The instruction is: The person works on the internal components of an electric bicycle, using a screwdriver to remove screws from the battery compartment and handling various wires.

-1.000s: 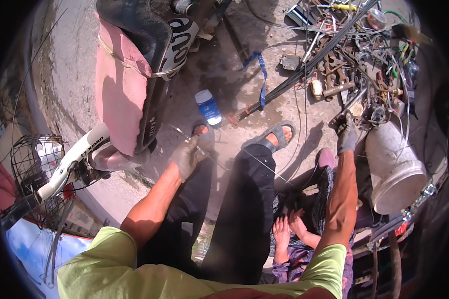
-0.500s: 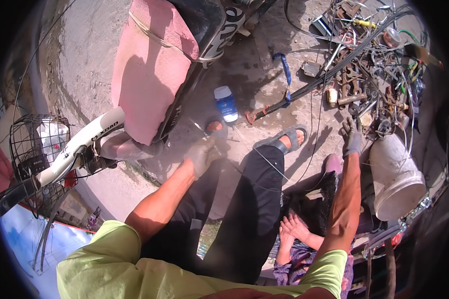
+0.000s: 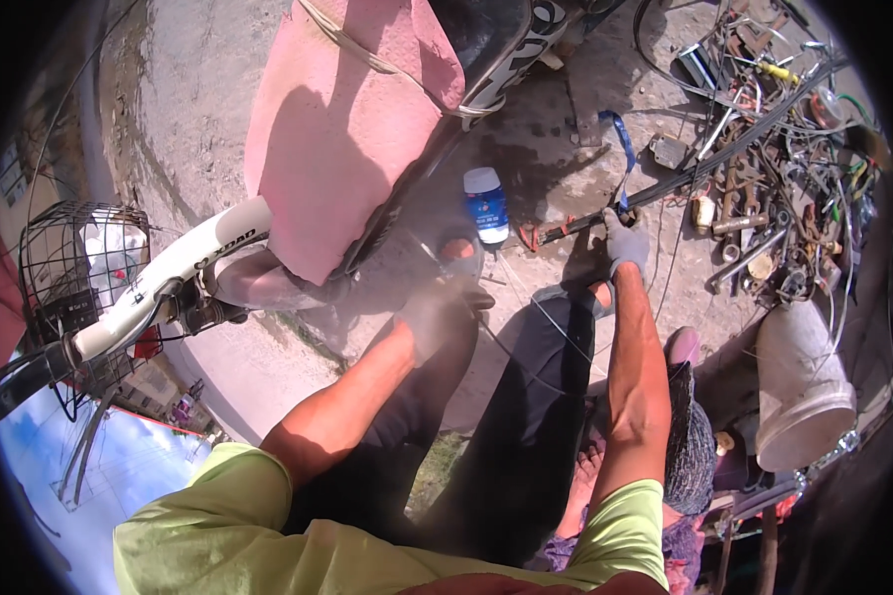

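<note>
My left hand, in a pale grey glove, is closed over my left knee, partly blurred by glare. A thin metal rod sticks out of it toward the ground; the rest of the rod is hidden. My gloved right hand reaches down at the black cable bundle, beside the lower end of a blue strap. Its fingers are apart; whether they touch the strap I cannot tell. A blue bottle with a white cap stands on the ground between my hands.
Several wrenches and other metal tools lie heaped at the right. Below them a white bucket lies tipped. A vehicle with a pink pad and a wire basket occupies the left. Another person's patterned clothing shows at lower right.
My right hand has moved left from beside the tools to the strap and cables, its fingers drawing in. My left hand still holds the rod. The whole view has shifted.
</note>
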`<state>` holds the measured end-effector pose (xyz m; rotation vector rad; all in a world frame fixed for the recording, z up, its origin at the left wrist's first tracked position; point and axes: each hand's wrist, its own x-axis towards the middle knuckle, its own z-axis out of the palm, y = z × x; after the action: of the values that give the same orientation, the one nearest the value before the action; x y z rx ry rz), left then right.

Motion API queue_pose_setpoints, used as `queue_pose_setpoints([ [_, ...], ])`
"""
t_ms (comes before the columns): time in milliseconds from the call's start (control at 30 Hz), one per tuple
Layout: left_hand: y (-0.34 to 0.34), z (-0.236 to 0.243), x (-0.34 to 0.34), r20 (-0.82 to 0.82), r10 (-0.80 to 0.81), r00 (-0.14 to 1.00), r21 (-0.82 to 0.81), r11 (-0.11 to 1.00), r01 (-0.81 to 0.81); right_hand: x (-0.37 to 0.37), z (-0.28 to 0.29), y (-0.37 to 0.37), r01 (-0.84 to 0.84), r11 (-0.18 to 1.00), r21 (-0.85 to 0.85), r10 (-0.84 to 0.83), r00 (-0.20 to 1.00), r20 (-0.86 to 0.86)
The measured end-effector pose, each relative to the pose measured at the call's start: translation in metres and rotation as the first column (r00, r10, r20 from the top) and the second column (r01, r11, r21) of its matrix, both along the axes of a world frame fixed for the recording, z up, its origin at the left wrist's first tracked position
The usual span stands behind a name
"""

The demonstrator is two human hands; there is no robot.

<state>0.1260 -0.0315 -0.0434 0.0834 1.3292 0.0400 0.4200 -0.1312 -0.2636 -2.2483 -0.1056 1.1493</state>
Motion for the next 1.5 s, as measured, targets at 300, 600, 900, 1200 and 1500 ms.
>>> queue_pose_setpoints([
  [300,0.006,0.001,-0.004,-0.042,-0.191,0.981,0.055,0.98,0.193,-0.011,0.017,-0.035,-0.123,0.981,-0.149,0.114,0.991,-0.072],
  [600,0.012,0.026,-0.012,0.015,-0.344,0.939,0.301,0.897,0.323,-0.155,0.191,-0.037,0.314,0.946,0.075,-0.188,0.726,-0.661],
  [900,0.004,0.017,-0.054,0.0,-0.356,0.934,0.074,0.932,0.355,-0.229,0.204,-0.03,0.078,0.976,0.205,0.125,0.567,-0.814],
  [1200,0.001,-0.012,-0.068,-0.007,-0.528,0.849,0.19,0.833,0.52,-0.244,0.202,-0.013,-0.008,0.998,0.057,0.05,0.612,-0.789],
  [1500,-0.01,-0.025,-0.102,0.414,-0.177,0.893,0.264,0.962,0.068,-0.241,0.203,-0.013,0.025,0.997,0.074,0.047,0.571,-0.819],
])
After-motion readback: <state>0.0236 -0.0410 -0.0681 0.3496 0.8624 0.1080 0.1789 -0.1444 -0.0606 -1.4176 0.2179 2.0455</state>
